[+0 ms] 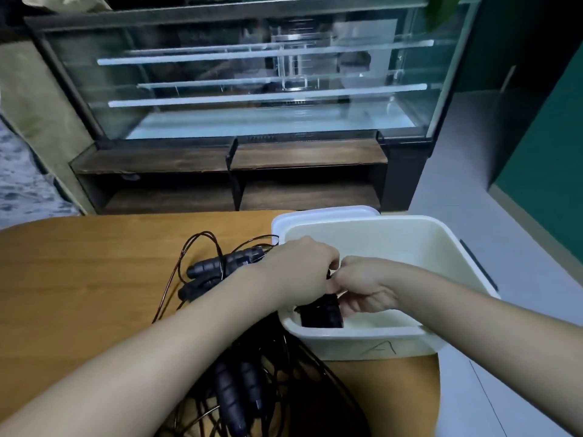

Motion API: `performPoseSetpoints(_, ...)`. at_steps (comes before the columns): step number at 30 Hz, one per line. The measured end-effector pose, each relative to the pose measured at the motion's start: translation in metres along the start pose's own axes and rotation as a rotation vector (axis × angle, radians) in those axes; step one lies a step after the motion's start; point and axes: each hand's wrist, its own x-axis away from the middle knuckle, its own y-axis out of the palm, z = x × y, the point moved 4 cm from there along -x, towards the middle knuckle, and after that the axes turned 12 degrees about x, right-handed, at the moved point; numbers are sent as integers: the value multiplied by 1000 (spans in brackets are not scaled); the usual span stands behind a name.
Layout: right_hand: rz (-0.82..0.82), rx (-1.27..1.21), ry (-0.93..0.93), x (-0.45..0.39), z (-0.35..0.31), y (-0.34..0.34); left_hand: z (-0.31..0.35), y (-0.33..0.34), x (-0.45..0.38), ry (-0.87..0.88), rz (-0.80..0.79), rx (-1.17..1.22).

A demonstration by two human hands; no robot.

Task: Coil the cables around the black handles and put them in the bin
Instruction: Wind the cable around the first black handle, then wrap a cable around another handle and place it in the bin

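Table (94, 279), wood, carries white bin (441, 247) at right edge. Left hand (303, 272) and right hand (362, 288) meet over bin's near-left corner, both curled, gripping coiled bundle (321, 313). Bundle hangs directly below hands, inside bin, long axis roughly upright. Loose handles (220, 266) and cables (195, 244) lie left of bin, nearer left hand, handles' long axes pointing up-right toward bin.

Glass display case (252, 80), pale floor (457, 159)
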Motion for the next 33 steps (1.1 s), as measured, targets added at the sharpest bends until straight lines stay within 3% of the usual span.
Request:
performPoseSetpoints(4, 4, 102, -14, -3, 6, 3, -9, 5, -14, -24, -78, 0)
performPoseSetpoints(8, 92, 437, 4, -6, 11, -1, -12, 12, -25, -20, -109, -25)
performPoseSetpoints(14, 54, 754, 10, -11, 5, 10, -22, 12, -28, -20, -91, 43)
performPoseSetpoints(20, -17, 557, 48, -12, 10, 7, -24, -13, -4, 39, 241, 282)
performPoseSetpoints(23, -16, 650, 61, -4, 6, 5, -34, -31, 23, 95, 436, 394)
performPoseSetpoints(26, 133, 923, 38, 17, -11, -3, -59, -49, 59, 56, 577, 457)
performPoseSetpoints(28, 357, 1037, -31, 37, -27, -5, -81, -52, 86, -20, 637, 568)
performPoseSetpoints(30, 567, 967, -165, 64, -44, 2, -100, -47, 111, -91, 670, 645)
performPoseSetpoints(33, 753, 828, -428, 104, -62, 31, -118, -30, 145, -161, 681, 699)
